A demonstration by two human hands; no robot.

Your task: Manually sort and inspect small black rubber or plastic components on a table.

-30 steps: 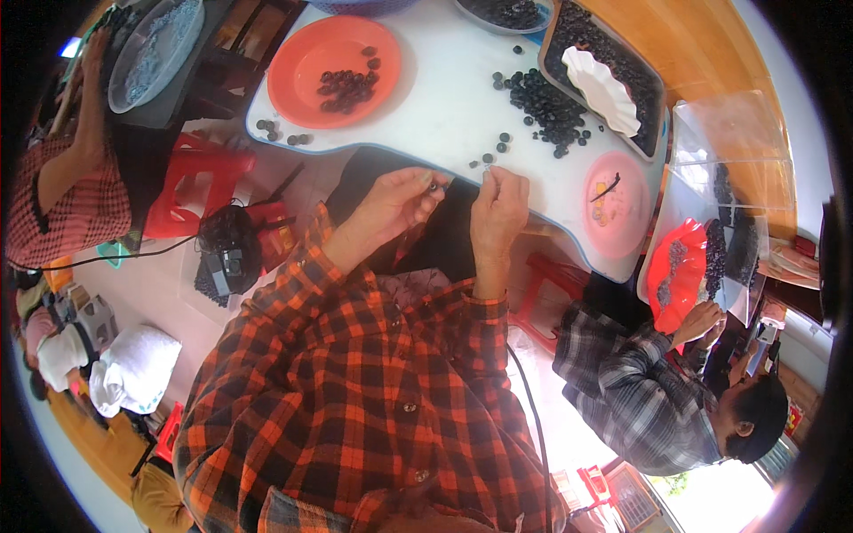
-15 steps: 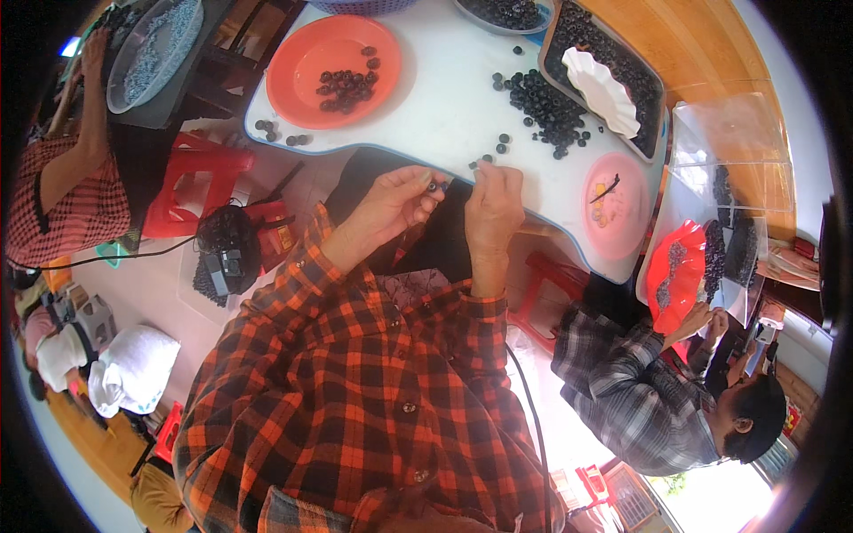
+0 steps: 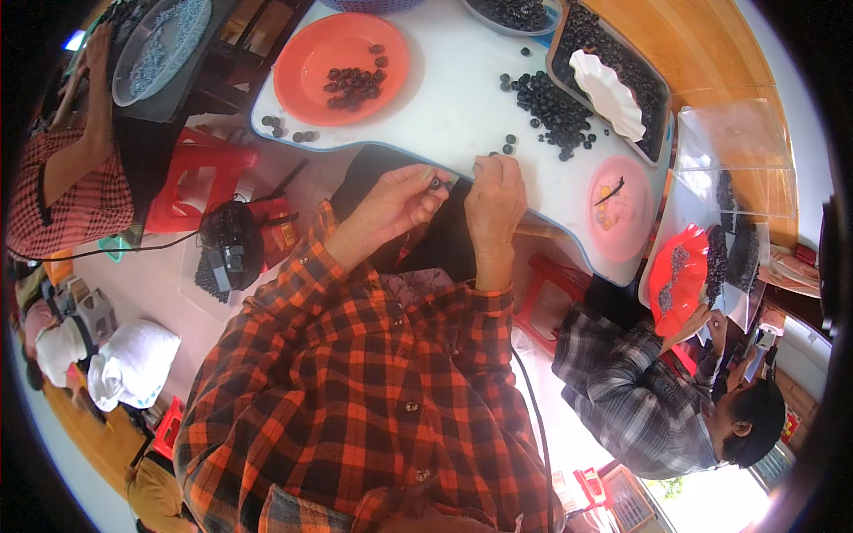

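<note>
My left hand (image 3: 389, 210) is raised just off the near edge of the white table (image 3: 444, 98), thumb and fingertips pinched on a small round black part (image 3: 435, 183). To its right, my right hand (image 3: 495, 209) is at the table edge with its fingers curled together. Whatever its fingertips hold, if anything, is too small to make out. A few loose black parts (image 3: 509, 139) lie just beyond that hand. Farther right is a heap of the same parts (image 3: 551, 111). An orange basin (image 3: 286, 82) on the left holds several dark round parts (image 3: 355, 87).
A tray of black parts (image 3: 656, 98) with a white scalloped dish (image 3: 608, 93) stands at the far right. Nearer is a pink plate (image 3: 617, 240). Another person in grey plaid (image 3: 635, 395) sits at right beside a red dish (image 3: 666, 284). Red stools (image 3: 195, 178) stand around.
The whole view has shifted slightly, with the table appearing a little farther right. Both hands keep nearly the same pose, and the left still pinches the black part.
</note>
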